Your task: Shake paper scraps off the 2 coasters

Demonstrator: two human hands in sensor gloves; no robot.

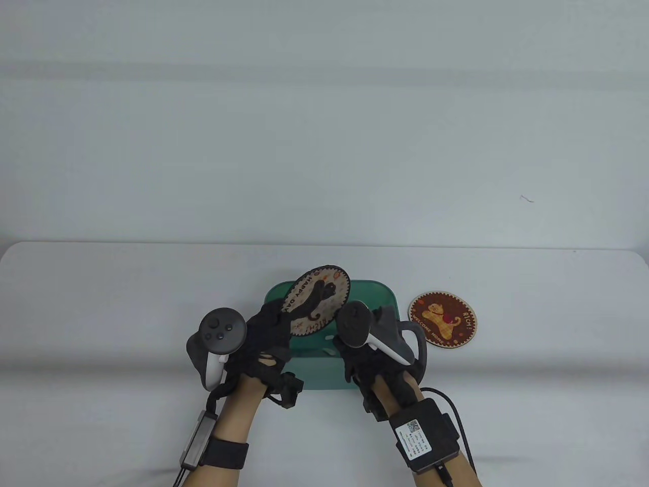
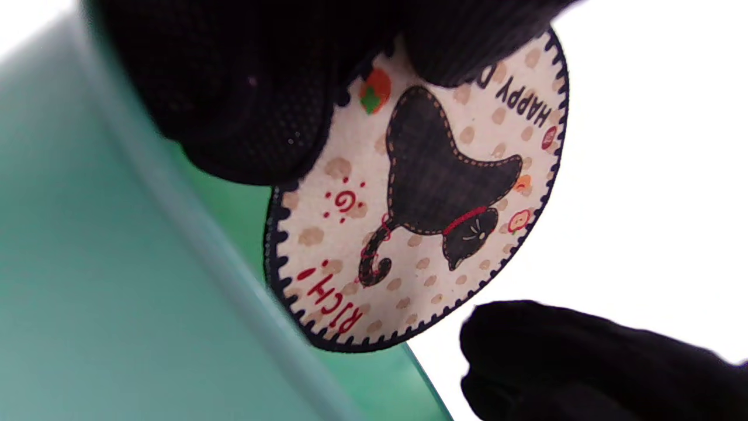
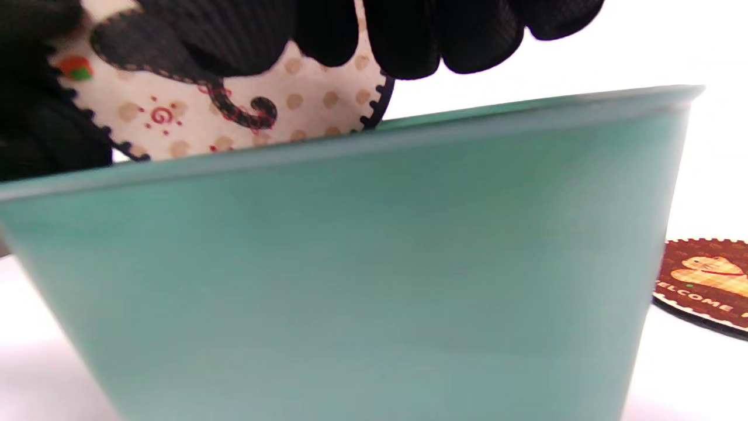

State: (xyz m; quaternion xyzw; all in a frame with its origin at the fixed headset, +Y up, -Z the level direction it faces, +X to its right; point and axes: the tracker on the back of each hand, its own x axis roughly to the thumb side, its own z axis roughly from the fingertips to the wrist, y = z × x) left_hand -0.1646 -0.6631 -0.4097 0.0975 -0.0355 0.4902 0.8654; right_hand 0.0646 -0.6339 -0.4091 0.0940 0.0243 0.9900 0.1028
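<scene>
A cream coaster with a black cat (image 1: 317, 302) is tilted steeply above the green bin (image 1: 375, 291). My left hand (image 1: 276, 324) pinches its left edge; in the left wrist view the gloved fingers (image 2: 251, 88) cover the coaster's (image 2: 432, 193) upper part. My right hand (image 1: 350, 362) hovers over the bin just right of the coaster, fingers loosely curled and a small gap away from its rim (image 2: 584, 362). In the right wrist view those fingers (image 3: 409, 35) hang in front of the coaster (image 3: 234, 117). A brown coaster with a tan cat (image 1: 443, 319) lies flat on the table.
The green bin's wall (image 3: 374, 263) fills the right wrist view, with the brown coaster (image 3: 710, 280) just beyond its right side. The bin's rim (image 2: 117, 263) runs under the tilted coaster. The white table's far edge runs behind the bin.
</scene>
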